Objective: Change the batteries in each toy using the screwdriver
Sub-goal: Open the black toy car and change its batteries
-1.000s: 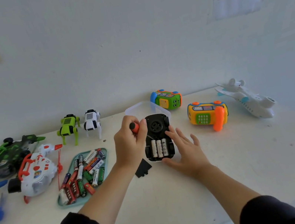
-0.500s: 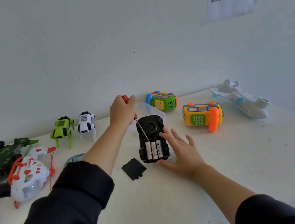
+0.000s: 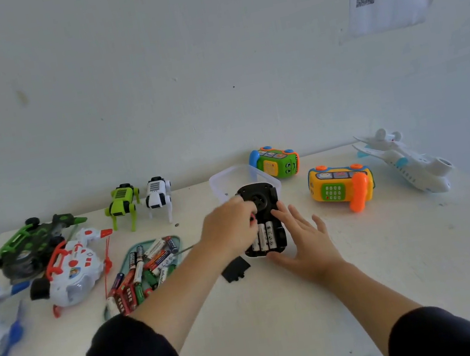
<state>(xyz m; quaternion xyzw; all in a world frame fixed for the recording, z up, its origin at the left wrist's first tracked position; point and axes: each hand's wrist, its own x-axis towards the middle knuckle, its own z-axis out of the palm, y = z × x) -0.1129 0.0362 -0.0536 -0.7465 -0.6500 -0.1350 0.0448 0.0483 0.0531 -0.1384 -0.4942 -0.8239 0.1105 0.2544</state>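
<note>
Lying belly-up mid-worktop, the black toy car [image 3: 263, 223] looks light, rigid and prone to slide. Right hand [image 3: 303, 238] steadies it with fingers spread flat; left hand [image 3: 229, 228] grips the screwdriver [image 3: 188, 248], fingers curled. Judged best held by its sides.

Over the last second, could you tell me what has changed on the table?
The left hand, gripping the screwdriver, reached toward the wall, then came back over the black toy. The right hand stayed flat beside it; its batteries and the loose cover stayed put.
</note>
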